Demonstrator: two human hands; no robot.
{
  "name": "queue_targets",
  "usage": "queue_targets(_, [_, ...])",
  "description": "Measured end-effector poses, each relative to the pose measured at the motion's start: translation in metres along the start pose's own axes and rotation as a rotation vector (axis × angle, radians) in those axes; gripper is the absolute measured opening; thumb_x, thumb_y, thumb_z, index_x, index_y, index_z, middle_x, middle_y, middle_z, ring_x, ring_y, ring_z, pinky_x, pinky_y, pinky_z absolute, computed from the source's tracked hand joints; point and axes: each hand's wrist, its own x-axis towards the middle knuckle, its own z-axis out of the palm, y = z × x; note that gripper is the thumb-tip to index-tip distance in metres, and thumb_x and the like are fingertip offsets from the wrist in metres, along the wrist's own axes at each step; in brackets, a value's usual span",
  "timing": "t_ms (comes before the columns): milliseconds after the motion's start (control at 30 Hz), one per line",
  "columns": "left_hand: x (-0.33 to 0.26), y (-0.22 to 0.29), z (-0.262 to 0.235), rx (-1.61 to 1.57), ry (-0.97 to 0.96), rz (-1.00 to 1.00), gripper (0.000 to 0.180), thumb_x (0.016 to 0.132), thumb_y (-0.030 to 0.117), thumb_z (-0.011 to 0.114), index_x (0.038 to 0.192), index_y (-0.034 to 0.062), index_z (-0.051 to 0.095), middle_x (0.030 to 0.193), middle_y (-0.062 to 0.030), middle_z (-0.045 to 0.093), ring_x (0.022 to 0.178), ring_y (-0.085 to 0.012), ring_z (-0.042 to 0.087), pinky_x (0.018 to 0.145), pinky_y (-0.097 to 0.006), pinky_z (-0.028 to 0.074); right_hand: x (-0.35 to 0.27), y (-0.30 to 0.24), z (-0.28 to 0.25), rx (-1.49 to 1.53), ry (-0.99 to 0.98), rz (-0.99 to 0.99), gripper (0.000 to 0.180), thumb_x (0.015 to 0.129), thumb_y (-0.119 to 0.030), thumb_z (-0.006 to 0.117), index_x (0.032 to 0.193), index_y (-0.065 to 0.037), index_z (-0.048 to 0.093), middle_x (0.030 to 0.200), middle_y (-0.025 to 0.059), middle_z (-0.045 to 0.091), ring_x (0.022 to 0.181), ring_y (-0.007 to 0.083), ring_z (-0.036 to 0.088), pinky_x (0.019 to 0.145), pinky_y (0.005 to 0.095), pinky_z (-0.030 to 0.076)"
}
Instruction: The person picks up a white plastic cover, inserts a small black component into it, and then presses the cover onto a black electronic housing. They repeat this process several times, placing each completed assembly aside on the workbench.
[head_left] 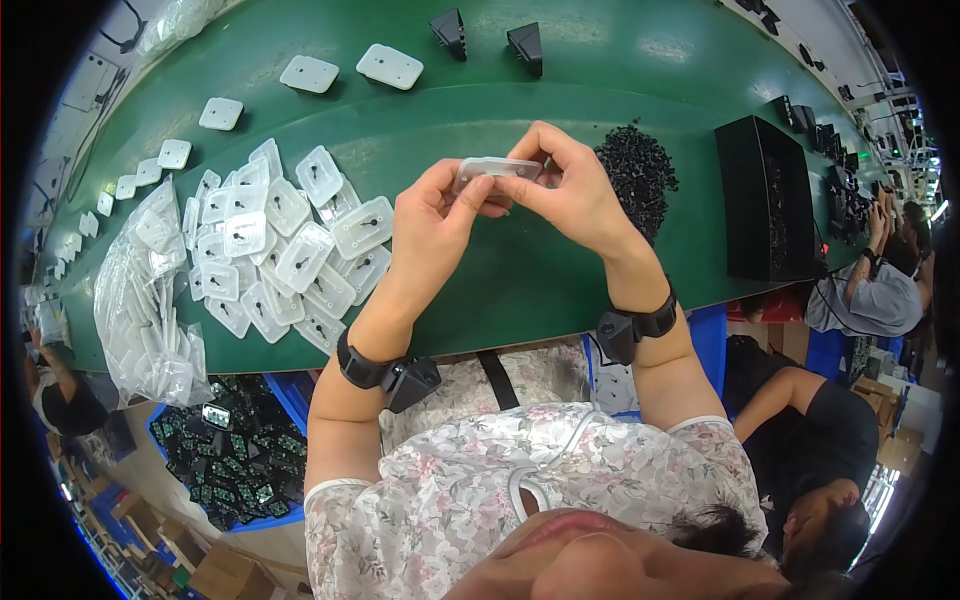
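Between both hands, above the green table (500,270), I hold a translucent white plastic cover (497,167), tilted nearly edge-on. My left hand (447,205) grips its left end, thumb in front and fingers behind. At the other end, my right hand (570,185) pinches it, the thumb along its near face. Whether a small part sits under my fingertips is hidden. Left of my hands lies a heap of similar white covers (300,255), many with a small black piece in the middle. To the right is a pile of small black parts (637,175).
A black box (735,200) stands at the right. White plates (390,66) line the far left side, near two black housings (525,48). A plastic bag of covers (150,290) lies at the left edge. A blue bin of circuit boards (235,450) sits below; co-workers (815,430) are at right.
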Motion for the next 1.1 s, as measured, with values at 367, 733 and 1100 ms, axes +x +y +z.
queue_targets(367, [0.008,0.003,-0.005,-0.172,0.013,-0.137,0.016,0.094,0.004,0.046,0.105,-0.0068,0.046,0.097,-0.0190,0.063,0.080,-0.0229,0.067,0.072,-0.029,0.056,0.003,0.013,0.011,0.232,0.033,0.084,0.022,0.080,-0.016,0.071,0.088,-0.006,0.054,0.077,-0.0033,0.053,0.070,0.0035,0.045,0.062,0.0197,0.038])
queue_targets(733, [0.008,0.004,-0.001,-0.230,0.163,-0.001,0.015,0.093,0.005,0.049,0.101,-0.0065,0.044,0.093,-0.0186,0.063,0.077,-0.0210,0.067,0.068,-0.028,0.057,0.005,0.014,0.033,-0.450,0.508,-0.574,0.024,0.070,-0.006,0.075,0.090,-0.005,0.062,0.105,0.0086,0.055,0.090,0.0216,0.054,0.071,0.0289,0.046])
queue_targets(1100, [0.004,0.000,0.005,-0.146,0.213,0.095,0.013,0.093,0.005,0.050,0.099,-0.0054,0.043,0.091,-0.0179,0.063,0.077,-0.0189,0.066,0.068,-0.026,0.054,0.003,0.015,0.041,-0.464,0.520,-0.548,0.016,0.069,0.000,0.072,0.082,-0.004,0.065,0.107,0.0111,0.058,0.094,0.0257,0.054,0.072,0.0325,0.047])
